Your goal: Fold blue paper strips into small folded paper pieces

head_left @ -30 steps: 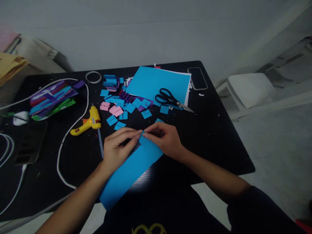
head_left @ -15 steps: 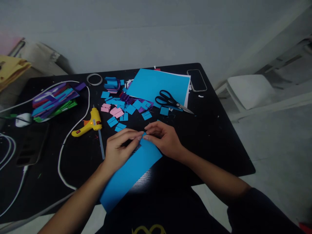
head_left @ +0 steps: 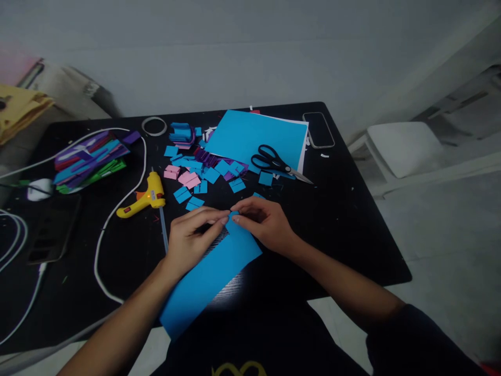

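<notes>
A blue paper sheet (head_left: 213,277) lies slantwise at the table's front edge, its upper end between my hands. My left hand (head_left: 193,235) pinches that end from the left, thumb and forefinger together. From the right, my right hand (head_left: 266,224) pinches the same end, its fingertips almost touching the left ones. Just beyond my hands are small folded blue pieces (head_left: 194,203) and pink pieces (head_left: 189,179). Black-handled scissors (head_left: 277,164) rest partly on a larger blue sheet (head_left: 250,133) farther back.
On the black table (head_left: 352,235), a yellow glue gun (head_left: 151,197) lies left of my hands, near a white cable (head_left: 97,256). Bundled coloured strips (head_left: 90,159), a tape ring (head_left: 154,126) and a phone (head_left: 319,130) lie farther back. A white stool (head_left: 403,149) stands right.
The view has shifted slightly, moving the table items a little to the right in the picture. Both hands keep their pinch at the blue sheet's upper end, with barely any movement.
</notes>
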Action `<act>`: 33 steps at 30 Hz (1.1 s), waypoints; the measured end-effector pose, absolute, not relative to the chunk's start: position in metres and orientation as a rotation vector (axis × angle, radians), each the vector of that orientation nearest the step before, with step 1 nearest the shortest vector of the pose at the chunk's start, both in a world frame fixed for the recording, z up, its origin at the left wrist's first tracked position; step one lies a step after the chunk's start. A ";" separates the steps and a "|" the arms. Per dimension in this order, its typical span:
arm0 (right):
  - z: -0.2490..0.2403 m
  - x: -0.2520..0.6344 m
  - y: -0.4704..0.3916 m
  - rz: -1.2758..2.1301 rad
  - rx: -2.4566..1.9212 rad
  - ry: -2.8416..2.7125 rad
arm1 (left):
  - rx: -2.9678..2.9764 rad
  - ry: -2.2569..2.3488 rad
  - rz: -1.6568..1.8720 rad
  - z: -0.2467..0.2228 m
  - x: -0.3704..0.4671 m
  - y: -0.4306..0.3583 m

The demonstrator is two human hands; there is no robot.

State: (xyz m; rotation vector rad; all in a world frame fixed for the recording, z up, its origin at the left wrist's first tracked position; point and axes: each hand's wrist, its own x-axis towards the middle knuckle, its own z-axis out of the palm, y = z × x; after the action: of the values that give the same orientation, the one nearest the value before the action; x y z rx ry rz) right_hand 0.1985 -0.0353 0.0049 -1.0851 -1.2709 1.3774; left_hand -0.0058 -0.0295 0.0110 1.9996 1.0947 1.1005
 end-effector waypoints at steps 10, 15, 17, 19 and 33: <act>0.001 0.198 -0.034 1.351 -1.099 -1.254 | 1.767 1.169 1.065 0.006 -0.002 -0.031; -0.001 0.197 -0.035 1.334 -1.117 -1.265 | 1.739 1.108 1.008 0.001 -0.002 -0.030; -0.001 0.196 -0.035 1.330 -1.122 -1.267 | 1.735 1.098 1.017 0.000 -0.003 -0.030; 0.000 0.197 -0.036 1.337 -1.115 -1.267 | 1.734 1.085 1.020 0.000 -0.003 -0.030; -0.001 0.197 -0.034 1.364 -1.131 -1.263 | 1.695 1.099 0.971 0.007 -0.004 -0.030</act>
State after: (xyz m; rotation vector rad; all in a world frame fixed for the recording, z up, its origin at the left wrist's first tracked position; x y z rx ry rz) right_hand 0.1975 -0.0339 -0.0010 -1.1310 -1.2635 1.3637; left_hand -0.0037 -0.0298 0.0073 1.6947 1.0995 0.9713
